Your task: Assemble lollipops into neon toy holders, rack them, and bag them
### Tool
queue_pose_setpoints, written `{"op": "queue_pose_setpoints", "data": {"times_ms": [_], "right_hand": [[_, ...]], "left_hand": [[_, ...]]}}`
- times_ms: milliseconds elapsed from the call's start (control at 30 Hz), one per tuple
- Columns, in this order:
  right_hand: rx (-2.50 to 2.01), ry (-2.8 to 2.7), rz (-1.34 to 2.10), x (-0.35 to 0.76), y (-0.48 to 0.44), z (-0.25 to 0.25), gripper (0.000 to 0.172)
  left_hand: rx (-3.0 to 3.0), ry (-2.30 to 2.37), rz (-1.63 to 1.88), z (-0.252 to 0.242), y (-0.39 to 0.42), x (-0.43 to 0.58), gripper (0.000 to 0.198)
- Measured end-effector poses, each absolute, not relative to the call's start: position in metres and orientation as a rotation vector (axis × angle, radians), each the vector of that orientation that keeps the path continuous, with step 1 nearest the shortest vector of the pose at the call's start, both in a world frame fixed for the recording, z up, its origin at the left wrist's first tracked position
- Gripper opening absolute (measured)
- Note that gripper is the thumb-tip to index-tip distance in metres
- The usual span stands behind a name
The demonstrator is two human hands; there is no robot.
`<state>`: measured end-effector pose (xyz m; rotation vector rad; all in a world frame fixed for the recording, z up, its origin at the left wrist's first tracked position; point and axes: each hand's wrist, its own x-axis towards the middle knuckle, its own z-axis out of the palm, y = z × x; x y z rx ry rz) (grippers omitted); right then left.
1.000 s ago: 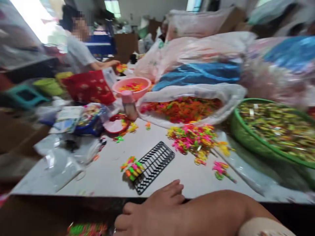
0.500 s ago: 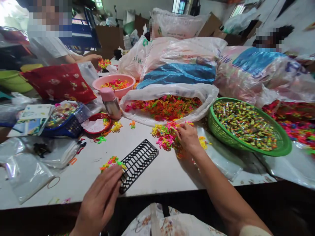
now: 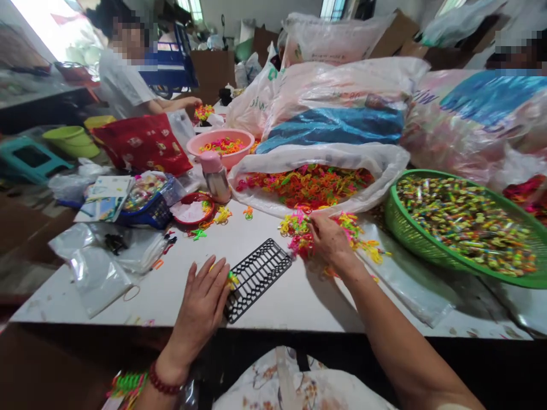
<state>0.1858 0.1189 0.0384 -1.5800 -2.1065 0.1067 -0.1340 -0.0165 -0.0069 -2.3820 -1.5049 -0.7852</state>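
Observation:
My left hand point(image 3: 205, 299) lies flat with its fingers stretched out at the left end of a black plastic rack point(image 3: 260, 279). Small yellow and green pieces point(image 3: 232, 279) show at its fingertips, on the rack's edge. My right hand point(image 3: 327, 239) has its fingers pressed together in a pile of pink, yellow and green plastic pieces point(image 3: 297, 225); what they pinch, if anything, is hidden. More yellow pieces point(image 3: 376, 251) lie right of that hand. The rack rests on the white table between both hands.
Behind are an open white sack point(image 3: 325, 185) of colourful pieces, a pink basin point(image 3: 196, 145) and a flask point(image 3: 216, 179). A green basket point(image 3: 395, 222) stands right, a blue basket point(image 3: 149, 215) left. Plastic bags point(image 3: 96, 279) lie left. A person point(image 3: 123, 85) sits back left.
The view has shifted left, so things appear further right. My left hand has flattened and spread, covering most of the pieces beside the rack. My right hand remains at the pile.

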Motion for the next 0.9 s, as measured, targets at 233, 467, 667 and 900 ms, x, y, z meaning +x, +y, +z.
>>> {"op": "queue_pose_setpoints", "data": {"times_ms": [233,467,667,900], "right_hand": [[-1.139,-1.717,1.275,0.09,0.088,-0.012,0.021],[-0.948,-1.964,1.311,0.033,0.072,-0.029,0.012],[-0.991,-2.199,1.206,0.033,0.08,-0.034,0.01],[-0.904,-2.395,1.099,0.033,0.082,-0.034,0.019]], "left_hand": [[-2.451,-1.66,-0.78,-0.011,-0.018,-0.135,0.041],[-2.496,-1.58,-0.939,-0.009,-0.017,-0.137,0.045],[-2.519,-1.563,-1.021,-0.014,-0.015,-0.138,0.048],[-2.466,-1.63,-0.998,-0.004,-0.016,-0.136,0.053]]}}
